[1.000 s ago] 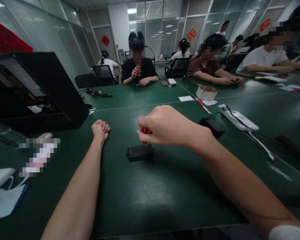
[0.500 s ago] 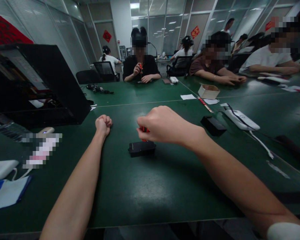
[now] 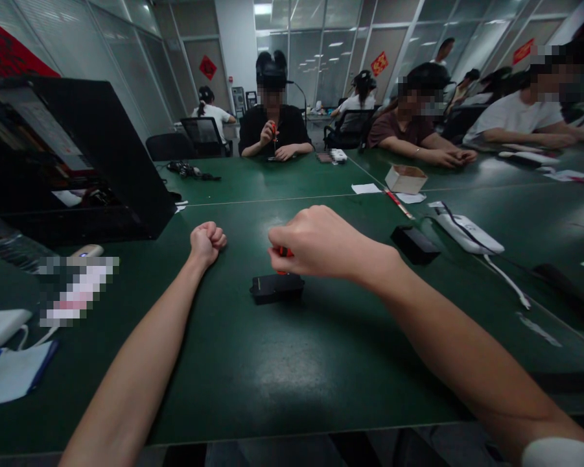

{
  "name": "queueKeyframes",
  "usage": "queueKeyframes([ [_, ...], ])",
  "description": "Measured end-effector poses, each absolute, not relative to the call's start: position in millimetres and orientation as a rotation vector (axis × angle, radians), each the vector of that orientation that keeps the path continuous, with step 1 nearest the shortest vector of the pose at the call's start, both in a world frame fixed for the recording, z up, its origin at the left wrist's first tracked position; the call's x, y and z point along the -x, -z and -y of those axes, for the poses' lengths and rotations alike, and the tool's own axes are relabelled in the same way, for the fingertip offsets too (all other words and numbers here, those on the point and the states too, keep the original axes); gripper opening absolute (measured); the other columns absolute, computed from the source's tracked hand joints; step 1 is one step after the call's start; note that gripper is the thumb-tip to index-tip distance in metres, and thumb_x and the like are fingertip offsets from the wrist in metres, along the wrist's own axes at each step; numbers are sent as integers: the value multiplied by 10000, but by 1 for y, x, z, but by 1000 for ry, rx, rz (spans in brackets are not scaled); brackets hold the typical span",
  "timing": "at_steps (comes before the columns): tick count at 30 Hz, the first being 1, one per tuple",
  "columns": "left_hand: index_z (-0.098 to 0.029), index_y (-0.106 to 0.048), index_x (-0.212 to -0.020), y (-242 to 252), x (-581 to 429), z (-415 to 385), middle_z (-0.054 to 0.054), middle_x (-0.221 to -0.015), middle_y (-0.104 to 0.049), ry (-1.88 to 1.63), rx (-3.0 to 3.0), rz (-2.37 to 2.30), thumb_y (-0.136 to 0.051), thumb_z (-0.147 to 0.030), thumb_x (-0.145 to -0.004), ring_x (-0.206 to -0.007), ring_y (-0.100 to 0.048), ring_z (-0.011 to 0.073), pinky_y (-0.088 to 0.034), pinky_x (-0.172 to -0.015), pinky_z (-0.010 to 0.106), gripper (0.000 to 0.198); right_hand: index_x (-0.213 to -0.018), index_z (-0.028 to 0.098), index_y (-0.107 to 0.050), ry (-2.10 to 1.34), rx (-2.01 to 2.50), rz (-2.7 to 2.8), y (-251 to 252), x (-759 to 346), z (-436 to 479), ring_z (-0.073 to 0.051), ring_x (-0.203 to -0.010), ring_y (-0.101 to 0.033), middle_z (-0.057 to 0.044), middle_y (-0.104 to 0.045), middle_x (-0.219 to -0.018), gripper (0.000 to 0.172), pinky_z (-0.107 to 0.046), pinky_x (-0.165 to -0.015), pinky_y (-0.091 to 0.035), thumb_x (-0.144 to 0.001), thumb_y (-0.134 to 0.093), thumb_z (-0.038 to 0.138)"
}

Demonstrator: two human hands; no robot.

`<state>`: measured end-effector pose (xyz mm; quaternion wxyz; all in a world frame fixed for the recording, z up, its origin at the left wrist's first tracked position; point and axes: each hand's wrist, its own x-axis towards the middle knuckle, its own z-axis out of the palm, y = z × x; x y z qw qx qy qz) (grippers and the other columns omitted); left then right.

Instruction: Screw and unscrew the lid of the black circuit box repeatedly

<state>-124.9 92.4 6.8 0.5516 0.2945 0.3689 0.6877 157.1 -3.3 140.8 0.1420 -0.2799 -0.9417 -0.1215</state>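
My right hand (image 3: pixel 315 243) is closed around a small red-handled screwdriver (image 3: pixel 284 251), held upright with its tip down on a flat black box (image 3: pixel 277 287) lying on the green table (image 3: pixel 282 363). My left hand (image 3: pixel 207 241) rests on the table as a closed fist, a short way left of the box and not touching it. What, if anything, the fist holds is hidden.
A large black case (image 3: pixel 78 162) stands at the left. A second black box (image 3: pixel 415 244) and a white power strip (image 3: pixel 469 233) with its cable lie at the right. A cardboard box (image 3: pixel 405 178) and papers sit farther back. Several other people sit around the table.
My left fist has slid slightly to the right, toward the box. The right hand has lowered the screwdriver a little onto the black box. The view has shifted slightly.
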Motion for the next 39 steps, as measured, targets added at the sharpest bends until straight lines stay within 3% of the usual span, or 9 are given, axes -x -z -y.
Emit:
queueKeyframes([
  [8,-195,-241,-498,-1,118,-92,-62,-426,-225,-1615,-677,-914,-460,-17,-556,-309,-199,60,-131,-406,192,288,-931,164,-685,336,726,2739,-139,-158,7,-133,-572,-471,-51,-662,-726,263,-311,-558,-153,-947,-451,283],
  [12,-200,-245,-491,0,120,-95,-57,-413,-230,-1612,-679,-937,-467,-18,-578,-306,-195,65,-115,-390,198,300,-1252,133,-552,77,512,2739,-141,-161,8,-169,-807,-565,-89,-680,-1029,325,-284,-633,-302,-958,-448,225],
  [15,-206,-245,-505,-2,119,-94,-57,-421,-227,-1630,-678,-959,-466,-7,-646,-322,-185,68,-104,-388,207,329,-1225,119,-544,-256,320,2726,-140,-158,6,-175,-954,-552,-114,-628,-1143,368,-294,-792,-400,-865,-480,85],
  [17,-211,-248,-521,-4,117,-91,-59,-430,-214,-1635,-682,-975,-452,11,-700,-340,-170,71,-96,-391,216,351,-1094,131,-577,-601,162,2621,-133,-151,5,-151,-933,-546,-81,-618,-1078,307,-286,-821,-426,-808,-509,42],
  [20,-216,-251,-547,-7,113,-86,-62,-456,-193,-1631,-690,-995,-433,38,-769,-367,-158,72,-92,-401,232,383,-846,166,-543,-1182,93,2196,-115,-132,7,-92,-686,-479,25,-524,-779,81,-230,-646,-408,-847,-621,189],
  [22,-220,-248,-556,-8,111,-83,-63,-476,-176,-1627,-696,-1003,-420,46,-799,-377,-149,71,-93,-407,242,399,-699,187,-451,-1420,134,1871,-101,-118,11,-66,-556,-365,63,-404,-638,318,-215,-537,-325,-893,-633,360],
  [24,-222,-244,-552,-9,110,-81,-60,-483,-162,-1627,-704,-1007,-398,56,-803,-378,-141,72,-94,-408,249,405,-641,196,-387,-1509,144,1701,-91,-109,14,-55,-511,-324,70,-373,-578,437,-213,-500,-285,-928,-593,454],
  [32,-204,-252,-503,-5,111,-83,-40,-439,-183,-1722,-764,-965,-404,16,-769,-367,-155,84,-113,-394,230,377,-692,216,-356,-1648,103,1557,-90,-102,4,-36,-411,-319,99,-433,-508,492,-182,-404,-264,-875,-632,580],
  [39,-179,-316,-468,-15,77,-60,-44,-419,-233,-1734,-865,-881,-506,-26,-785,-371,-196,71,-162,-396,224,400,-610,215,-371,-1712,-41,1560,-87,-104,-1,-42,-362,-266,102,-296,-420,537,-206,-396,-220,-898,-585,613],
])
